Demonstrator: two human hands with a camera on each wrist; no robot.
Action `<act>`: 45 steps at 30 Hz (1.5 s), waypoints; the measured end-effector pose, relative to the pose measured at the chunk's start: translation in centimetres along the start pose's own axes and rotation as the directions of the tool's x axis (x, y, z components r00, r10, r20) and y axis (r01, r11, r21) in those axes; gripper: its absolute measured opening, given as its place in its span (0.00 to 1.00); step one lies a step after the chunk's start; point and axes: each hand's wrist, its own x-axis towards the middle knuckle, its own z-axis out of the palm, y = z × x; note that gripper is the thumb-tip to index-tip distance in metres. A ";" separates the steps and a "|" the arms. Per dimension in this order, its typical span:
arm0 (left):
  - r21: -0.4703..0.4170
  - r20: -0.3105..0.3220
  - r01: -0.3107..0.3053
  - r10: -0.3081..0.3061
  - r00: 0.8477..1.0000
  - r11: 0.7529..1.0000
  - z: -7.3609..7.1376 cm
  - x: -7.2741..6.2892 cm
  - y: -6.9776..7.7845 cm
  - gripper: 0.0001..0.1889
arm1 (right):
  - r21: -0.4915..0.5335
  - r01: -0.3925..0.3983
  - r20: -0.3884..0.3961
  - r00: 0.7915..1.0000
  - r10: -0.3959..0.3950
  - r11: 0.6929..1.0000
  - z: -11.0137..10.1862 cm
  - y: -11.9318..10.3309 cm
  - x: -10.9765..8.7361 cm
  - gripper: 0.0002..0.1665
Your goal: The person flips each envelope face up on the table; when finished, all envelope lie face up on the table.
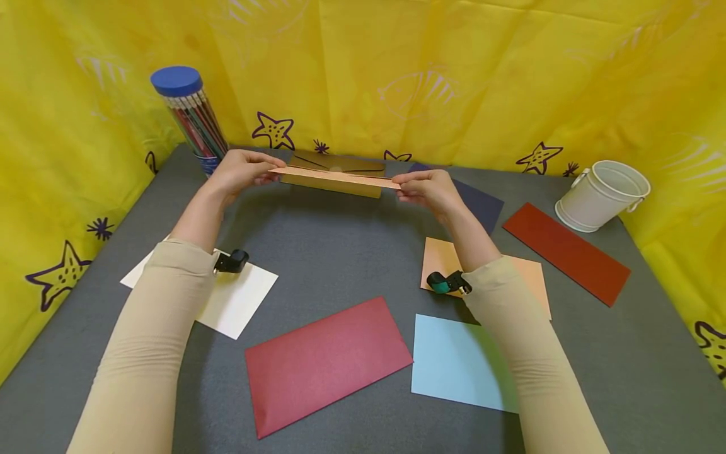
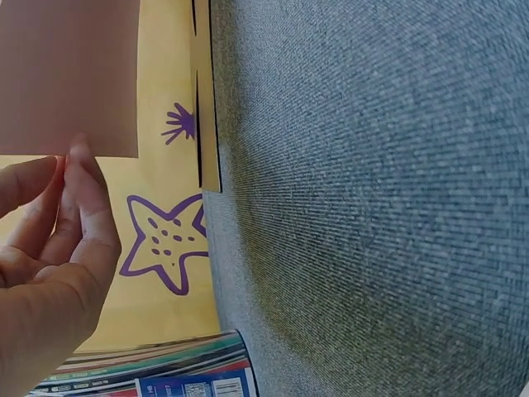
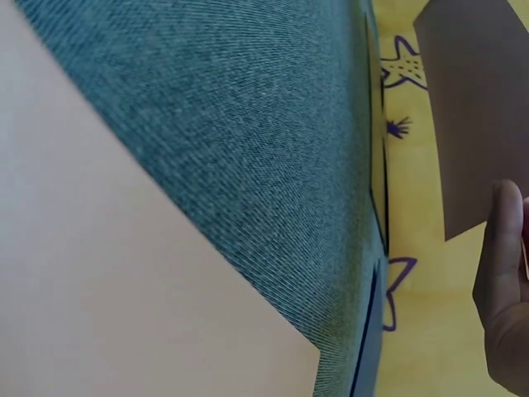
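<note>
The grey counter is big and flat, so papers can just lie there. The orange paper is held up off it, toward the back. The left hand pinches one end and the right hand pinches the other, maybe so it won't droop or tip. They grip only the ends, which likely leaves its middle free.

The right sleeve covers one side of the light blue paper. The left sleeve hides the middle of the white paper. The right arm blocks part of the peach paper. The pencil tub has its foot behind the left hand. The orange paper hides a strip of the brown envelope. The right hand covers some of the dark blue paper. I can't tell if the orange paper is one sheet or folded
</note>
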 end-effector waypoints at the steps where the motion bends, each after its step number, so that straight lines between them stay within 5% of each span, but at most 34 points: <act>1: 0.008 0.006 0.005 -0.005 1.000 1.000 0.0 0.0 0.0 0.13 | -0.006 -0.004 -0.006 1.000 0.004 1.000 0.1 0.1 0.0 0.11; 14: 0.080 0.079 0.056 -0.062 0.995 0.995 0.0 0.3 -0.7 0.25 | -0.164 0.003 0.006 1.000 -0.002 0.986 1.8 0.9 0.4 0.22; 23: 0.184 0.001 0.106 -0.108 0.994 0.977 0.2 0.7 -1.1 0.31 | -0.166 -0.052 -0.018 0.999 0.050 0.985 3.2 1.3 0.9 0.34; 31: 0.343 -0.091 0.106 -0.079 0.993 0.933 0.2 1.1 -1.6 0.22 | -0.230 -0.102 0.018 0.994 0.109 0.968 4.1 1.4 1.1 0.36; 45: 0.428 -0.083 0.120 -0.093 0.992 0.896 0.6 1.1 -1.9 0.22 | -0.339 -0.126 0.075 0.984 0.160 0.932 4.6 1.9 1.4 0.36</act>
